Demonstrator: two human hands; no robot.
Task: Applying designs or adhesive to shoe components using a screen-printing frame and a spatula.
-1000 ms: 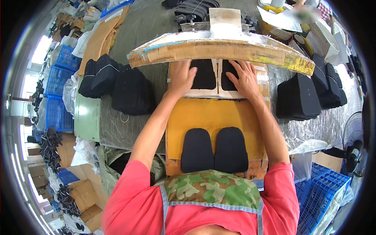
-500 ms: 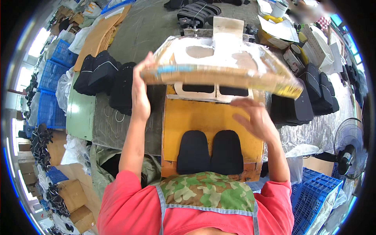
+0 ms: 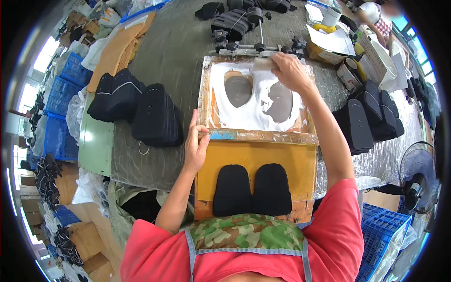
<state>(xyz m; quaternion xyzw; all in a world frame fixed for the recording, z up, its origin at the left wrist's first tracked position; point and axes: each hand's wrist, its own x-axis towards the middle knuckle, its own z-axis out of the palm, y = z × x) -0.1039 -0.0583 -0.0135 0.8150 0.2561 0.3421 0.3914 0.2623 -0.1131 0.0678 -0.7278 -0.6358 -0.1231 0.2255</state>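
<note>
A wooden screen-printing frame [image 3: 263, 137] lies flat over the far part of a yellow board [image 3: 253, 152], its mesh smeared with white ink [image 3: 256, 108] around two grey oval areas. My left hand [image 3: 195, 146] grips the frame's near left corner, index finger stretched along the side. At the frame's far edge, my right hand [image 3: 292, 73] is closed on a pale squeegee [image 3: 264, 65], whose blade meets the ink. Two black sole-shaped pads [image 3: 233, 190] lie side by side on the board's near end, close to my camouflage apron. What lies beneath the frame is hidden.
Stacks of black pads stand left [image 3: 156, 115] and right [image 3: 354, 124] of the frame. Hinge clamps [image 3: 258, 47] hold its far side. A box with papers [image 3: 331, 44] sits at the far right, a fan [image 3: 416, 185] and blue crate [image 3: 383, 235] nearer. Another person [image 3: 378, 19] is at the far right.
The tilted frame has come down flat onto the board. My left hand moved down with it; my right hand went from above the board to the far edge and took hold of the squeegee.
</note>
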